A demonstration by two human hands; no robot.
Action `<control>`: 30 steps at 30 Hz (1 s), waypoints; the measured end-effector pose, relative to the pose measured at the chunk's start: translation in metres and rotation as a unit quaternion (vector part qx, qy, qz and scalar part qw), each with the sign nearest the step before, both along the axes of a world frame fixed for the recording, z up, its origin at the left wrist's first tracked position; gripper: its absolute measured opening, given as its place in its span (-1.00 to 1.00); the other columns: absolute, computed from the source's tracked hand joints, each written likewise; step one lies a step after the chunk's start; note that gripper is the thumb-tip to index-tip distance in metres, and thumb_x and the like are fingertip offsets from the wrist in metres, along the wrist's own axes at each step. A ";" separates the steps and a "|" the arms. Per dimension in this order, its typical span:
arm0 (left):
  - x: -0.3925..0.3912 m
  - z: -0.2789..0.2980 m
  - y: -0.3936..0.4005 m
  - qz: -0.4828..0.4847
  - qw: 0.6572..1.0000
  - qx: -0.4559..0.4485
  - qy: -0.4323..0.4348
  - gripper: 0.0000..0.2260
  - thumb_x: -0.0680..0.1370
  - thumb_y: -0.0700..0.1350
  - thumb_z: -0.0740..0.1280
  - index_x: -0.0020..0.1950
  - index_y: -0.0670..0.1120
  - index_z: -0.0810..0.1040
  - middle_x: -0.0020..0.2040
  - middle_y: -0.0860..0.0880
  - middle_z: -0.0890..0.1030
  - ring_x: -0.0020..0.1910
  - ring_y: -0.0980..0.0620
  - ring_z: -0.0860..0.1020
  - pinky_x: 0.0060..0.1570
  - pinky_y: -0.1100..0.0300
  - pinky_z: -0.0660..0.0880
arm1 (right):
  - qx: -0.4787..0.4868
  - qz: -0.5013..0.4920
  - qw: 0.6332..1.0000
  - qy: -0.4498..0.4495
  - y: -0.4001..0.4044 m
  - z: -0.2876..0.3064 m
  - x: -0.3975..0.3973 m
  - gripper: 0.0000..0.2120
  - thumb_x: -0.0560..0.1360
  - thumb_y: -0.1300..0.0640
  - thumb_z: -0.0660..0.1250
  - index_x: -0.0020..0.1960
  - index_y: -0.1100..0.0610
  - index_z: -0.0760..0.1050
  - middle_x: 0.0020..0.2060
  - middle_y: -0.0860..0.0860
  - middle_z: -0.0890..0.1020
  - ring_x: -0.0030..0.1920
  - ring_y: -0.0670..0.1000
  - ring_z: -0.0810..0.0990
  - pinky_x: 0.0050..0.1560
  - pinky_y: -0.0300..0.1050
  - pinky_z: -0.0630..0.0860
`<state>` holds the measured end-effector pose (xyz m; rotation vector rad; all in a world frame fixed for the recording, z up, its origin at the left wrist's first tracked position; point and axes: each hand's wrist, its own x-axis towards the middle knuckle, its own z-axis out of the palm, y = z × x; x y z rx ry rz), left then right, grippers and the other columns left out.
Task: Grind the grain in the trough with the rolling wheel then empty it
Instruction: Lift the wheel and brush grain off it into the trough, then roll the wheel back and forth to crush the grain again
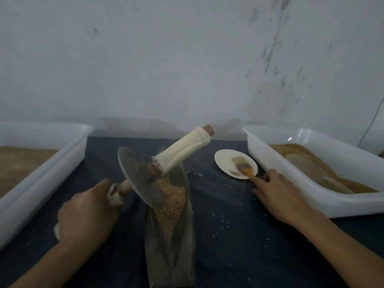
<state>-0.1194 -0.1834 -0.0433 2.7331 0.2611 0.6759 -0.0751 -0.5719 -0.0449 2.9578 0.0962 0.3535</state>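
A narrow metal trough (188, 235) lies lengthwise in front of me on the dark cloth, with golden grain (173, 202) heaped in its far half. The rolling wheel (138, 177), a grey metal disc on a wooden axle, tilts with its lower edge in the grain. My left hand (89, 210) grips the near, cloth-wrapped end of the axle. The far cloth-wrapped handle (181, 151) points up and to the right. My right hand (278, 194) reaches toward the orange handle of a small brush (246, 169); its fingertips touch or nearly touch the handle's tip.
The brush lies on a small paper plate (225, 157). A white plastic tub (311, 169) at the right holds brown grain and a wooden scoop (307, 169). Another white tub (41, 163) with brown meal stands at the left. Loose grains dot the cloth (228, 235).
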 end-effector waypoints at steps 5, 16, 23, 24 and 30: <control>0.015 0.007 0.002 -0.027 0.995 0.085 -0.051 -0.73 0.43 0.00 0.39 -0.31 0.10 0.30 -0.45 0.11 0.40 -0.50 0.12 0.35 -0.48 0.21 0.15 | 0.078 0.197 0.935 -0.285 0.043 0.049 -0.042 -0.57 0.53 -0.07 0.19 0.32 0.13 0.41 0.12 0.08 0.41 0.04 0.06 0.43 -0.02 -0.04 0.46; 0.054 0.024 -0.006 -0.098 0.965 0.239 -0.043 -0.74 0.41 -0.03 0.38 -0.19 0.09 0.26 -0.27 0.09 0.50 -0.32 -0.01 0.47 -0.34 0.12 0.24 | -0.007 0.236 0.971 0.027 0.112 0.053 0.029 -0.45 0.41 -0.13 0.37 0.30 -0.02 0.26 0.08 -0.01 0.52 0.04 0.06 0.52 -0.10 0.01 0.49; 0.075 0.013 -0.011 -0.106 0.961 0.252 -0.032 -0.69 0.43 0.03 0.39 -0.19 0.12 0.22 -0.33 0.13 0.36 -0.37 0.05 0.31 -0.34 0.12 0.20 | -0.012 0.254 0.967 -0.002 0.118 0.041 0.060 -0.56 0.41 -0.06 0.38 0.19 -0.01 0.28 0.01 0.00 0.55 -0.03 0.10 0.54 -0.25 -0.03 0.38; 0.077 0.013 -0.010 -0.108 0.961 0.251 -0.031 -0.69 0.43 0.03 0.38 -0.20 0.12 0.21 -0.33 0.13 0.35 -0.37 0.05 0.30 -0.34 0.12 0.19 | -0.011 0.260 0.966 -0.005 0.119 0.041 0.062 -0.61 0.42 -0.04 0.36 0.16 -0.01 0.30 0.00 0.00 0.55 -0.04 0.10 0.54 -0.22 -0.01 0.42; 0.080 0.018 -0.011 -0.111 0.955 0.275 -0.020 -0.72 0.44 0.03 0.36 -0.17 0.09 0.23 -0.30 0.10 0.35 -0.35 0.02 0.31 -0.33 0.11 0.20 | -0.026 0.256 0.966 0.003 0.120 0.038 0.066 -0.78 0.47 0.01 0.30 0.01 0.01 0.28 -0.10 0.04 0.56 -0.12 0.15 0.54 -0.25 0.00 0.40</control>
